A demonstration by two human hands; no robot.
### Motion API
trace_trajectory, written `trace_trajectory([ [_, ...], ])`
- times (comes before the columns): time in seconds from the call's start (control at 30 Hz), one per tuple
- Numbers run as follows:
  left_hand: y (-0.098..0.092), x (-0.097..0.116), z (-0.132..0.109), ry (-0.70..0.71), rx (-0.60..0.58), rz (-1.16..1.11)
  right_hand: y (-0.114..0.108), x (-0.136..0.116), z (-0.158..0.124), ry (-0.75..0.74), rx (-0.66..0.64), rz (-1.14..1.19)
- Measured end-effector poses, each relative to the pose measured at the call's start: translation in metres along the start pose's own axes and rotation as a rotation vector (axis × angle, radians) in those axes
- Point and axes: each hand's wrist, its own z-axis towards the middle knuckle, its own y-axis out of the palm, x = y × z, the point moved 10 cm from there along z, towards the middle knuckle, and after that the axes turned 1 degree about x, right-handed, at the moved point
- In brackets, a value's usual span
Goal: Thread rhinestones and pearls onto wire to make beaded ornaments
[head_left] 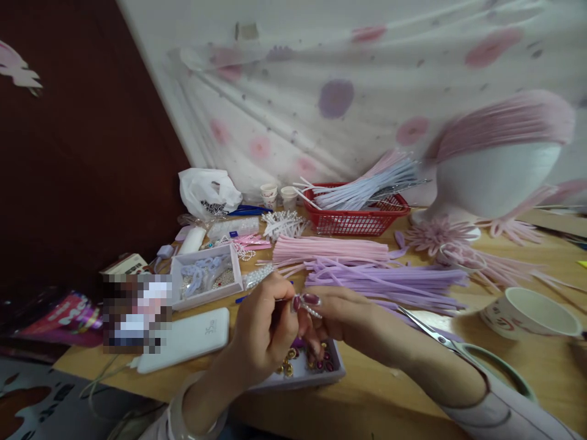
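My left hand [268, 330] is closed, its fingers curled and the thumb and forefinger pinched together. Against its fingertips, my right hand [342, 311] pinches too, with glossy dark red nails showing. A short row of small white pearl beads [313, 311] sticks out at the right fingertips. Whatever lies between the left fingers is too small and covered to make out. Directly beneath both hands stands a shallow white box [302, 385] holding gold settings [288, 370] and dark purple gems [328, 366]; the hands hide part of it.
Purple pipe cleaners [389, 284] and pink ones [330, 249] lie behind my hands, before a red basket [353, 223]. Scissors [458, 348] and a paper cup [527, 315] are at right, near a white head form [499, 177]. A power bank [188, 339] and bead box [206, 299] sit left.
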Motion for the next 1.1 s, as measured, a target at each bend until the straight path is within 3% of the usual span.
trace_trajectory([
  [0.13, -0.001, 0.009, 0.002, 0.091, 0.001, 0.083, -0.01, -0.002, -0.003, -0.016, 0.116, 0.055],
  [0.27, 0.0, 0.006, 0.0, 0.057, -0.009, 0.058, -0.006, -0.025, -0.01, -0.155, 0.146, -0.136],
  [0.37, 0.0, 0.001, -0.002, 0.003, 0.003, 0.01, 0.002, -0.056, -0.022, -0.427, 0.204, -0.593],
  [0.47, 0.002, -0.008, -0.004, -0.113, 0.006, -0.064, 0.033, -0.078, -0.044, -0.81, 0.193, -1.245],
  [0.53, 0.003, -0.012, -0.005, -0.173, 0.003, -0.118, 0.041, -0.082, -0.051, -0.921, 0.196, -1.39],
  [0.57, 0.003, -0.013, -0.005, -0.18, 0.007, -0.136, 0.035, -0.083, -0.048, -0.859, 0.207, -1.331],
  [0.63, 0.002, -0.01, -0.005, -0.157, 0.017, -0.137, 0.012, -0.073, -0.033, -0.575, 0.213, -1.009],
  [0.7, 0.001, -0.007, -0.004, -0.11, 0.018, -0.11, 0.0, -0.042, -0.017, -0.237, 0.122, -0.584],
  [0.77, 0.002, -0.002, -0.003, -0.059, 0.006, -0.075, 0.005, -0.019, -0.01, -0.081, 0.016, -0.236],
  [0.83, 0.002, 0.002, -0.002, -0.012, -0.001, -0.043, 0.006, -0.009, -0.005, -0.029, -0.004, -0.053],
  [0.97, 0.0, 0.005, 0.0, 0.013, 0.006, -0.018, 0.003, -0.011, -0.007, -0.042, 0.033, -0.121],
  [1.1, 0.001, 0.003, -0.001, -0.011, -0.012, -0.019, 0.004, -0.041, -0.02, -0.224, 0.126, -0.531],
])
